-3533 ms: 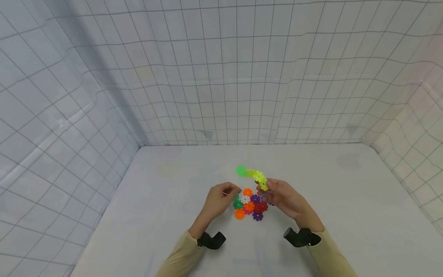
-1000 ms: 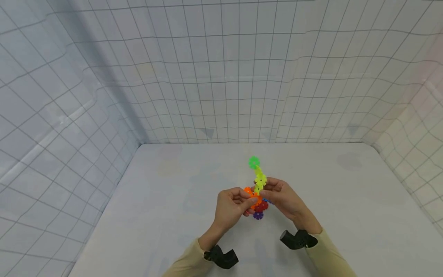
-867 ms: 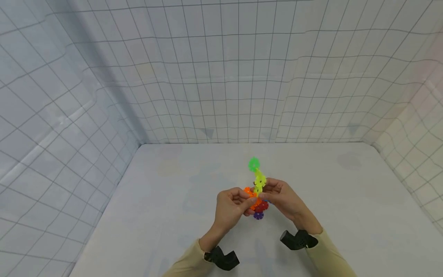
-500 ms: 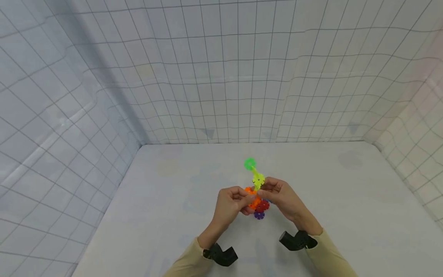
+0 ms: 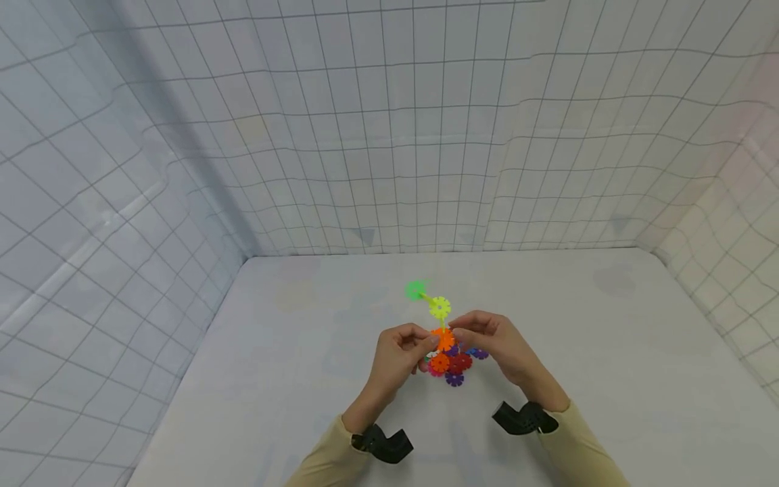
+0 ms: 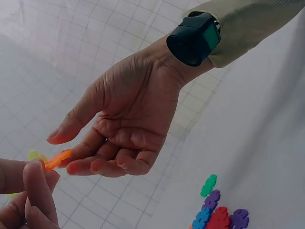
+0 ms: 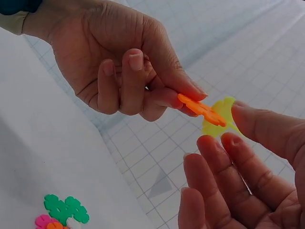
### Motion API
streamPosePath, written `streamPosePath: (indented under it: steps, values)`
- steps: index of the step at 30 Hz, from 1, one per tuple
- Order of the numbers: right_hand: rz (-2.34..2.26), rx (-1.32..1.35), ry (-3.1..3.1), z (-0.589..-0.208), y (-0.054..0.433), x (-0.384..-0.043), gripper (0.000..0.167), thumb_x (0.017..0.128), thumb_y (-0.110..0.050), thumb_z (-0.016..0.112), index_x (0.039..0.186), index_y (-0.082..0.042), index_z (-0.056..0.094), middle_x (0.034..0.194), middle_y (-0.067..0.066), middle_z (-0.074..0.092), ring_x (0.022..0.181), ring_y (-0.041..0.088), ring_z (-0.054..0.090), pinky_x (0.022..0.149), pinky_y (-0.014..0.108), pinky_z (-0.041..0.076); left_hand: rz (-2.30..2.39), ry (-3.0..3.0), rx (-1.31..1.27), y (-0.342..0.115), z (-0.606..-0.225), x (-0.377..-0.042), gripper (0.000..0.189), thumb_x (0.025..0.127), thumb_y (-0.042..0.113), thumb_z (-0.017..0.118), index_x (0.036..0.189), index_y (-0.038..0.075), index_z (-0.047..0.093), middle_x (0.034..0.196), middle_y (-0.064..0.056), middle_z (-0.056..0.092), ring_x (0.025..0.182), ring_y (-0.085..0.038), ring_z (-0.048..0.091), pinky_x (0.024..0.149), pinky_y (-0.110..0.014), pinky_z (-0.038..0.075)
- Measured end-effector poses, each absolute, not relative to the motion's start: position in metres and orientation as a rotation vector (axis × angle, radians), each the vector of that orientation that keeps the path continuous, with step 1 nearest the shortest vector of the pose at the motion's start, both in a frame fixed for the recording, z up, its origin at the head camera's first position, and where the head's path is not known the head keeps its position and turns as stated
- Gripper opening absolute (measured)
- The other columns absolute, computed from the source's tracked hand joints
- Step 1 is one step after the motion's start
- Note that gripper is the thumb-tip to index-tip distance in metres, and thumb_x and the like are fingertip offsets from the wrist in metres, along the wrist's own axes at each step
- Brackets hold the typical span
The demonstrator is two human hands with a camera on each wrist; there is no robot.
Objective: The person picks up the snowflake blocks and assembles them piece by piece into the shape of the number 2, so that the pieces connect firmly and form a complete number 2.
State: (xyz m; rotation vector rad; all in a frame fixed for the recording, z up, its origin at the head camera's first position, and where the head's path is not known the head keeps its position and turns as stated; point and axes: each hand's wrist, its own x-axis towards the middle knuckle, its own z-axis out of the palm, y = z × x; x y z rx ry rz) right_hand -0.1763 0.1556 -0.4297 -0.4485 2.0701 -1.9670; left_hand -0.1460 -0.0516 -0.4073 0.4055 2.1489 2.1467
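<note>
My left hand (image 5: 394,358) pinches an orange snowflake disc (image 5: 445,339) between thumb and fingertips. Joined to that disc is a chain of yellow discs (image 5: 440,307), ending in a green disc (image 5: 416,290) at the far left. Close by on the right is my right hand (image 5: 498,343), its thumb and fingers spread apart. The right wrist view shows a gap between the right thumb and fingers beside a yellow disc (image 7: 215,125), while the left fingers hold the orange disc (image 7: 202,110). In the left wrist view the right palm (image 6: 136,109) faces the camera, holding nothing.
Below the hands, a small pile of loose snowflake discs lies on the white table (image 5: 292,419): red (image 5: 460,362), purple (image 5: 454,378), orange (image 5: 439,363), pink, blue, white and green. White gridded sheets (image 5: 389,169) stand behind and at both sides.
An orange disc from the pile's near left is now in my left hand, joined to the chain. My right hand has let go of the chain, whose green end has swung left.
</note>
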Motion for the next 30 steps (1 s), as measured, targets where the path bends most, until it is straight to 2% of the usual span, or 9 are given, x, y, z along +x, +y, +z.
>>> streamPosePath:
  steps: [4,10,15,17,21,25,30]
  values:
    - [-1.931,-0.436,2.08,-0.43,0.156,-0.177,0.024,0.089,-0.015,0.067,0.099,0.006,0.065,0.086,0.011,0.067,0.081,0.033,0.061,0.08,0.051,0.049,2.166,2.157,0.408,-0.05,-0.407,-0.146,0.012,0.089,0.003,0.065,0.085,-0.009,0.066,0.074,-0.011,0.067,0.046,-0.013,0.051,0.044,-0.019,0.04]
    - [-1.937,-0.467,2.088,-0.431,0.157,-0.177,0.022,0.091,-0.015,0.065,0.096,0.006,0.064,0.081,0.008,0.065,0.076,0.032,0.059,0.073,0.045,0.051,2.161,2.14,0.464,-0.048,-0.409,-0.147,0.013,0.09,0.001,0.062,0.09,-0.011,0.066,0.083,-0.026,0.067,0.047,-0.007,0.051,0.044,-0.02,0.039]
    - [-2.022,-0.473,2.064,-0.432,0.16,-0.179,0.02,0.094,-0.014,0.059,0.097,0.006,0.057,0.078,0.009,0.064,0.07,0.025,0.059,0.067,0.037,0.051,2.162,2.105,0.428,-0.047,-0.433,-0.159,0.019,0.095,0.009,0.058,0.104,-0.006,0.068,0.087,-0.018,0.069,0.051,-0.015,0.055,0.045,-0.022,0.041]
    - [-2.051,-0.458,2.058,-0.432,0.161,-0.18,0.02,0.095,-0.014,0.058,0.097,0.006,0.055,0.078,0.009,0.064,0.069,0.022,0.061,0.067,0.035,0.052,2.17,2.116,0.382,-0.047,-0.445,-0.164,0.024,0.097,0.015,0.056,0.107,-0.004,0.067,0.088,-0.017,0.068,0.055,-0.024,0.059,0.046,-0.023,0.043]
    - [-2.079,-0.404,2.088,-0.431,0.163,-0.182,0.02,0.096,-0.016,0.058,0.099,0.004,0.054,0.079,0.011,0.063,0.069,0.024,0.063,0.069,0.035,0.053,2.077,2.27,0.336,-0.051,-0.464,-0.172,0.031,0.097,0.025,0.057,0.106,-0.003,0.068,0.092,-0.018,0.067,0.071,-0.036,0.062,0.057,-0.031,0.051]
    - [-2.096,-0.361,2.094,-0.429,0.164,-0.183,0.021,0.096,-0.017,0.058,0.101,0.003,0.053,0.079,0.01,0.061,0.073,0.031,0.063,0.074,0.039,0.052,1.771,2.619,0.364,-0.058,-0.483,-0.18,0.027,0.094,0.026,0.062,0.105,0.003,0.07,0.097,-0.01,0.067,0.085,-0.027,0.06,0.074,-0.036,0.048]
    - [-2.099,-0.325,2.092,-0.429,0.166,-0.183,0.024,0.096,-0.018,0.057,0.102,0.005,0.053,0.079,0.006,0.059,0.073,0.024,0.061,0.076,0.04,0.052,1.409,2.873,0.371,-0.067,-0.504,-0.186,0.029,0.085,0.027,0.072,0.107,0.008,0.069,0.095,-0.003,0.058,0.085,-0.018,0.047,0.075,-0.033,0.038]
